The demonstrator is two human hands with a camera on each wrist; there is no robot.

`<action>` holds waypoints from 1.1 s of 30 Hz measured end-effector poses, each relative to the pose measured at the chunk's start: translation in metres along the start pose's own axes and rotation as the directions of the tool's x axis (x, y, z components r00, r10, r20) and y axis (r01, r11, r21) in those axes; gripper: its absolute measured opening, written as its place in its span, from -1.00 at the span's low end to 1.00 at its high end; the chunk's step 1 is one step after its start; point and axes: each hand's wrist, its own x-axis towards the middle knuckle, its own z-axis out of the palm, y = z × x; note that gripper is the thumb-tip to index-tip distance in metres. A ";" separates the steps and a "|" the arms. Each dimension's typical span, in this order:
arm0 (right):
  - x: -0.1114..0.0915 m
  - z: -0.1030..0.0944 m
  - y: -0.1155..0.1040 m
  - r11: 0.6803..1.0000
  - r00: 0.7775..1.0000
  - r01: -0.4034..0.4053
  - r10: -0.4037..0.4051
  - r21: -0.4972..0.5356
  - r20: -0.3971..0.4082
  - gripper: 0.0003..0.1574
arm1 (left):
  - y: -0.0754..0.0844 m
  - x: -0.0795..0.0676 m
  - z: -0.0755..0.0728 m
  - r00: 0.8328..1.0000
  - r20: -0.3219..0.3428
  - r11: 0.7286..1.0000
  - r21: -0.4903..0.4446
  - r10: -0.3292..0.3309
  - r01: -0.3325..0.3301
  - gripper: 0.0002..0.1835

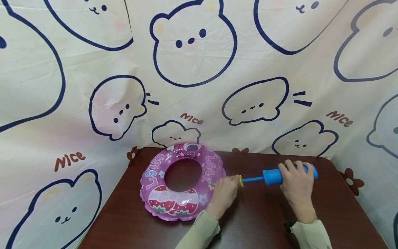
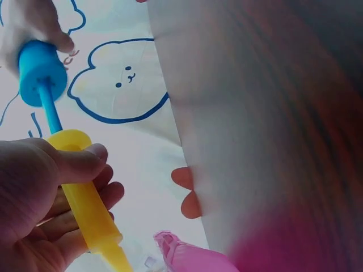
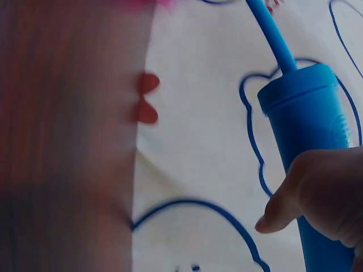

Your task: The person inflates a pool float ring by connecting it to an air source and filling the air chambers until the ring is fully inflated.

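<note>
A blue and yellow hand air pump [image 1: 272, 176] is held level above the table, stretched between both hands. My right hand [image 1: 296, 183] grips its blue barrel [image 3: 309, 124] with the thumb across it. From the barrel a thin blue rod [image 1: 252, 179] runs left to the yellow end piece. Between thumb and fingers, my left hand [image 1: 224, 193] holds that yellow piece [image 2: 91, 212], whose narrow tip points away from the barrel. Beside the left hand is an inflated purple swim ring [image 1: 174, 200] with strawberry prints; the hand overlaps its right edge in the head view.
The dark brown wooden table [image 1: 248, 221] lies under the ring and hands. Behind and at both sides hangs a pale cloth [image 1: 211, 103] with outlined bear drawings, close along the table's back edge.
</note>
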 end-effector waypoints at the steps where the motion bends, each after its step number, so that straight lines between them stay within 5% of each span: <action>1: 0.001 0.002 -0.005 1.000 1.000 0.005 -0.005 0.007 0.005 -0.13 | 0.000 0.000 -0.001 1.000 0.010 1.000 0.003 -0.001 0.001 -0.86; 10: 0.000 0.017 -0.043 0.999 0.999 0.047 -0.048 0.026 0.011 -0.19 | 0.003 0.003 -0.004 0.996 0.086 1.000 0.027 -0.011 0.008 -0.85; 19: -0.004 0.027 -0.065 0.997 0.998 0.065 -0.065 0.047 0.005 -0.24 | 0.003 -0.001 -0.003 0.999 0.034 0.999 0.036 0.005 -0.007 -0.77; 25: -0.001 0.019 -0.046 0.998 0.998 0.044 -0.046 0.043 0.044 -0.15 | -0.002 0.002 -0.002 1.000 0.020 1.000 -0.014 -0.011 0.011 -0.82; 33: 0.000 -0.001 0.008 0.999 1.000 -0.014 0.015 0.043 -0.021 -0.20 | -0.004 0.003 -0.005 0.998 0.050 0.995 -0.097 -0.031 0.036 -0.87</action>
